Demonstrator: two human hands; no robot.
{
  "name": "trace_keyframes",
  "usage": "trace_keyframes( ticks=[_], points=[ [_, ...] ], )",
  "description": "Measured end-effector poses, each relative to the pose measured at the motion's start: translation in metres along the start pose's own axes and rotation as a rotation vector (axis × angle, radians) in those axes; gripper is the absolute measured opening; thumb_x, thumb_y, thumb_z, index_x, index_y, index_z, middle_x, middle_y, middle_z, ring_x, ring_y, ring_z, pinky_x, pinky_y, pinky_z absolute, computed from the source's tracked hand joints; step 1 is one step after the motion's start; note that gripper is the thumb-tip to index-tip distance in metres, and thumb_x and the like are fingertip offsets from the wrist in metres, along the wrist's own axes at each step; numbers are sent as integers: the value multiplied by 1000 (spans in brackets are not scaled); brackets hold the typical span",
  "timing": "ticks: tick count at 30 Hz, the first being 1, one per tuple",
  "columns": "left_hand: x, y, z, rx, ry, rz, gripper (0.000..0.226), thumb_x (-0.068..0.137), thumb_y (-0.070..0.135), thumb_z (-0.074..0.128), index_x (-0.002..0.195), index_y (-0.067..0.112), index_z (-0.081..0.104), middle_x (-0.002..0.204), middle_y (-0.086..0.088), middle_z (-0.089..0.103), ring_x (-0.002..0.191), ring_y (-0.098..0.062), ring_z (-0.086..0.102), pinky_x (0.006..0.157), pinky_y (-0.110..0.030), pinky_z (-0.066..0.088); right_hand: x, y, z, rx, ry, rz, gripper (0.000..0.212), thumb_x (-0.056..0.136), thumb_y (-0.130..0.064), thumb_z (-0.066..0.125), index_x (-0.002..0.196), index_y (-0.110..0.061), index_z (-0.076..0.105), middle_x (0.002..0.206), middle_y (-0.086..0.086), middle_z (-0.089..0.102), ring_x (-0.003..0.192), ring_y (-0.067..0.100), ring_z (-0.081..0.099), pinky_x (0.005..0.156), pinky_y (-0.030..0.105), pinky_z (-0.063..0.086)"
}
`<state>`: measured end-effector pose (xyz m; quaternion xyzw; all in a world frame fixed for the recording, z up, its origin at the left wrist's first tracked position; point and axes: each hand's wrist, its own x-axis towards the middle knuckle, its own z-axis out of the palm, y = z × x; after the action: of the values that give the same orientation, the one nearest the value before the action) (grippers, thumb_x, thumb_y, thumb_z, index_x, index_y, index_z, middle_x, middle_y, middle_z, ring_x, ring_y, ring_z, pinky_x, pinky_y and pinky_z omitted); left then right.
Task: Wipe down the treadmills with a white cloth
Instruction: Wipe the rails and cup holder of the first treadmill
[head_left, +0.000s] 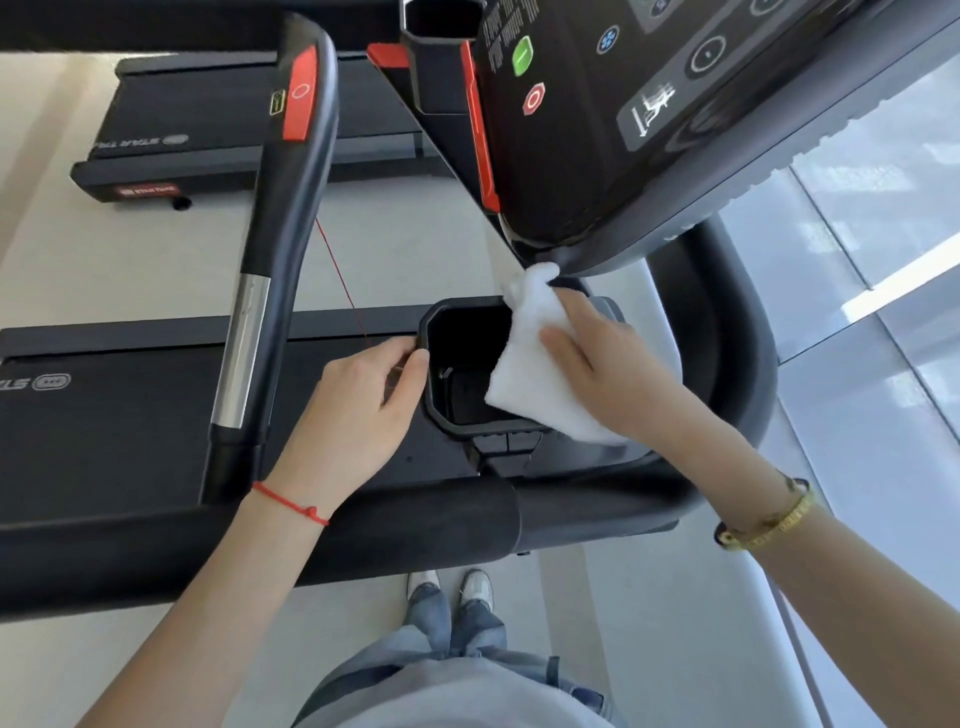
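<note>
Head view: right hand lies with fingers spread and nearly straight on a white cloth, pressing it against the right edge of the treadmill's black cup holder, just below the console. The cloth's bunched top touches the console's lower edge. Left hand pinches the holder's left rim, fingers curled.
</note>
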<state>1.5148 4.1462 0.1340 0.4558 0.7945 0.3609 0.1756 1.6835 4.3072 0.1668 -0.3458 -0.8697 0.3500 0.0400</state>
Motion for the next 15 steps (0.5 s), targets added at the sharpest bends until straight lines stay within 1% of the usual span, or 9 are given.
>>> trace_keyframes(
  ticks=[1,2,3,4,5,7,8,11,15],
  points=[
    [-1,0,-1,-1,5,-8,31,99,38,46,114,22,68,86,19,67,83,3,61,73,-4,42,-6,1,1,14,-6,-19,29,105,-21,36,131,-12,42,100,-1,54,79,-4,52,68,14,34],
    [-2,0,-2,-1,11,-15,32,99,39,46,116,22,68,88,20,65,86,3,61,74,-3,42,-9,1,1,-20,6,-45,36,104,-21,37,140,-13,39,116,2,55,92,2,53,75,16,34],
    [-3,0,-3,1,15,-21,33,99,38,47,118,22,67,88,21,64,88,2,61,75,-4,43,-9,1,1,-105,20,-78,44,103,-20,38,147,-16,34,132,2,52,104,12,53,82,22,35],
    [-4,0,-3,4,19,-25,32,99,37,47,120,22,67,89,21,64,88,1,61,77,-8,46,-6,0,0,-185,41,-116,48,103,-19,40,150,-17,31,144,2,46,114,21,52,88,30,38],
    [-4,1,-4,5,23,-29,31,100,35,48,120,22,67,90,20,65,87,0,63,80,-15,51,1,-3,0,-248,57,-156,49,103,-16,42,151,-16,31,150,2,41,121,27,50,93,34,39],
    [-4,1,-6,-8,30,-37,30,100,33,47,120,24,67,95,17,70,86,-2,66,86,-26,55,19,-11,2,-332,62,-217,47,101,-12,44,148,-17,37,151,1,42,129,27,47,101,37,41],
    [-3,1,-7,-16,31,-44,30,100,33,46,121,25,67,97,14,72,86,-3,68,87,-30,56,27,-15,3,-370,42,-229,46,101,-12,44,146,-19,41,147,-1,46,128,26,48,101,40,43],
    [-2,1,-8,-27,23,-72,30,101,29,45,120,26,68,94,11,73,83,-10,69,84,-37,57,49,-24,4,-416,-40,-231,39,98,-11,43,135,-23,49,132,-5,55,118,24,55,95,44,47],
    [-2,-3,-7,5,7,-124,27,100,24,45,113,30,68,80,2,72,70,-17,66,72,-44,55,67,-44,5,-355,-207,-399,29,100,-13,42,126,-17,55,113,-2,63,103,23,58,85,38,46]
  ],
)
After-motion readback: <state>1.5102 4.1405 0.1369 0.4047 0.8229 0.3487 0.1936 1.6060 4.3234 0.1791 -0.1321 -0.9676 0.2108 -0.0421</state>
